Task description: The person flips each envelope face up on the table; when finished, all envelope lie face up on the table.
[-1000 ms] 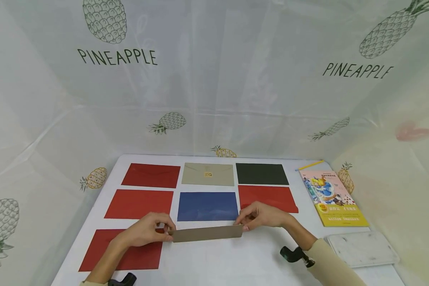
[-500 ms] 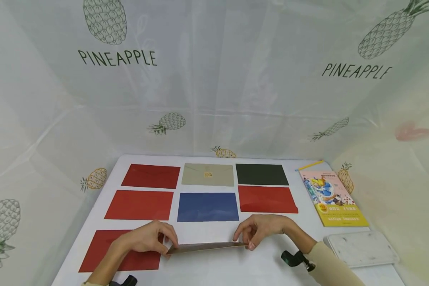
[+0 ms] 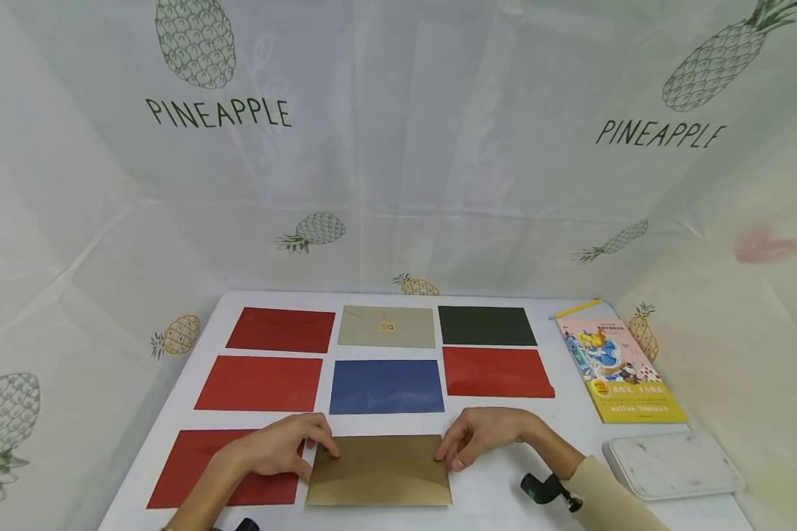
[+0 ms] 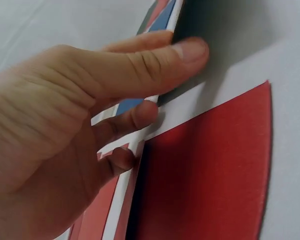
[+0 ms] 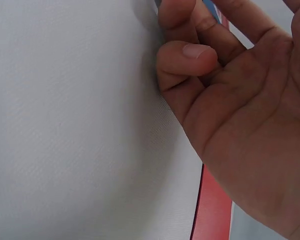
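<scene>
A gold envelope [image 3: 380,472] lies nearly level at the front middle of the table in the head view, its broad face up. My left hand [image 3: 275,446] pinches its upper left corner, fingertips on top and thumb at the side edge. At the upper right corner my right hand [image 3: 488,435] pinches it, a fingertip on the face and the thumb by the edge. In the left wrist view the left thumb [image 4: 150,65] stretches above a red envelope [image 4: 205,165]. The right wrist view shows the right thumb [image 5: 190,60] bent, with the pinched corner mostly hidden.
Laid out in rows are several red envelopes [image 3: 259,383], a blue envelope [image 3: 387,387], a beige one [image 3: 365,335] and a dark green one [image 3: 488,326]. To the right are a book [image 3: 618,369], a yellow pencil [image 3: 576,308] and a white flat box [image 3: 674,464].
The gold envelope has come toward the front edge and turned from nearly edge-on to showing its broad face. Both hands moved slightly nearer with it.
</scene>
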`<state>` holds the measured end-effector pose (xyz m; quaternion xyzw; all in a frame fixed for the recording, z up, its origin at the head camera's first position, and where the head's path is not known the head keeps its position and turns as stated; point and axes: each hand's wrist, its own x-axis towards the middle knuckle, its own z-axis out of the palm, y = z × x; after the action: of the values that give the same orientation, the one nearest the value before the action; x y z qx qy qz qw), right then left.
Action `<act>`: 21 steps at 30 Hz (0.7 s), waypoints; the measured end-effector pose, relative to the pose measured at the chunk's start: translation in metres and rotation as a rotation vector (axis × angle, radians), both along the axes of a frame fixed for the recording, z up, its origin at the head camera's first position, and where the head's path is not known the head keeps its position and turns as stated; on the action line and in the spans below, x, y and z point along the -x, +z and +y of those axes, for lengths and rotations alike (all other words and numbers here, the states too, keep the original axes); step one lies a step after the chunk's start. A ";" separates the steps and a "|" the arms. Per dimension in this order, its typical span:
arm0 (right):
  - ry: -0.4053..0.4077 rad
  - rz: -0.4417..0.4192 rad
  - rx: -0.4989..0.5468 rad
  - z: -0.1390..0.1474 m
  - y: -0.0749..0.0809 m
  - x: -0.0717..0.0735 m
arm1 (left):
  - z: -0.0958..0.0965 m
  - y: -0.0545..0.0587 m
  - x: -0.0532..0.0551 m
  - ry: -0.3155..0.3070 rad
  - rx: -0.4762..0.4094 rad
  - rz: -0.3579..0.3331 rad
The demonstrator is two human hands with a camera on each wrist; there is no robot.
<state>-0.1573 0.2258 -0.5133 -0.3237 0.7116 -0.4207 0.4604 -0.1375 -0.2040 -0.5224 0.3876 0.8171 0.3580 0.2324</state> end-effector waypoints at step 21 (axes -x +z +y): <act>-0.024 0.188 -0.017 0.010 0.038 0.010 | 0.030 0.006 0.019 0.073 0.093 0.209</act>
<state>-0.1673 0.2358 -0.4752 -0.3495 0.7589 -0.3880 0.3892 -0.1570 -0.1740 -0.5165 0.3817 0.8661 0.2856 0.1503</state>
